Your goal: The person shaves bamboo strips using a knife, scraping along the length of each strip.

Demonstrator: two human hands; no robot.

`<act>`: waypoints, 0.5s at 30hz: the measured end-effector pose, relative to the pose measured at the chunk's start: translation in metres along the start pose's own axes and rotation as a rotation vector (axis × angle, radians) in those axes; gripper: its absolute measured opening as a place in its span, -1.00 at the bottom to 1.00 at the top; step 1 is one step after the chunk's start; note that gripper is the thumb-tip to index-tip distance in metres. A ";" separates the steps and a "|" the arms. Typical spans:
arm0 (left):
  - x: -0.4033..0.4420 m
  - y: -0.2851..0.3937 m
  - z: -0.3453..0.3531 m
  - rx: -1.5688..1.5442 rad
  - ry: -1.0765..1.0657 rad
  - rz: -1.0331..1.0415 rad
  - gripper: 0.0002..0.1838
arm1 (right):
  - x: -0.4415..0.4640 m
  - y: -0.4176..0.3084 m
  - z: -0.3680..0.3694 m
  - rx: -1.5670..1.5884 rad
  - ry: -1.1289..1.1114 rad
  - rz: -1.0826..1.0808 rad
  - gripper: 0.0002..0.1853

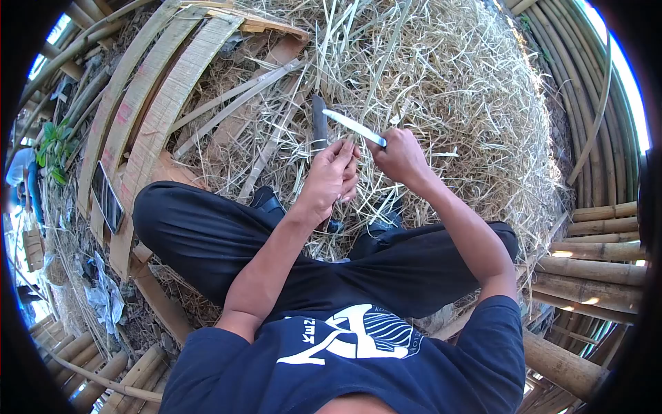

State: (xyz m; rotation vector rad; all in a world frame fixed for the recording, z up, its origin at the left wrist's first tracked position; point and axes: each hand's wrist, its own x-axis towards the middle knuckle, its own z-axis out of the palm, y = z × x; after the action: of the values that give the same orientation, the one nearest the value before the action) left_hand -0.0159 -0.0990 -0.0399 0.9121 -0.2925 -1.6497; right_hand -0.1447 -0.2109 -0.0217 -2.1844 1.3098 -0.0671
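Our right hand (401,156) grips a slim white tool (350,125); our left hand (329,174) curls its fingers, hold unclear; white navy-shirt lettering (308,332) blurs.

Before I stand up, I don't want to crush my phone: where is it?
In the head view, the phone lies at the left, on the wooden slats, beside the left knee.

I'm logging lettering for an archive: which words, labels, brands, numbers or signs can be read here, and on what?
"ZEK", roughly: turned letters on the dark T-shirt; neighbouring letters uncertain.
"TION": apparent end of the curved lettering on its round emblem; the start looks like "KO", the rest too small.
Pinkish marks on a plank: too blurred to read.
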 end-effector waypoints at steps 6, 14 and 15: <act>-0.006 -0.001 0.001 -0.056 -0.054 -0.058 -0.72 | 0.009 0.021 0.007 -0.175 0.108 -0.213 -0.74; -0.012 -0.013 0.004 -0.174 -0.071 -0.153 -0.76 | 0.050 0.061 -0.009 -0.300 0.142 0.000 -0.83; -0.011 -0.013 0.004 -0.199 -0.052 -0.164 -0.77 | 0.053 0.063 -0.009 -0.315 0.160 0.001 -0.82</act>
State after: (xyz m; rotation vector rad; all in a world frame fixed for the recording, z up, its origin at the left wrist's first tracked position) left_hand -0.0276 -0.0867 -0.0408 0.7599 -0.0874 -1.8195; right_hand -0.1706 -0.2800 -0.0591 -2.4851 1.4951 -0.0379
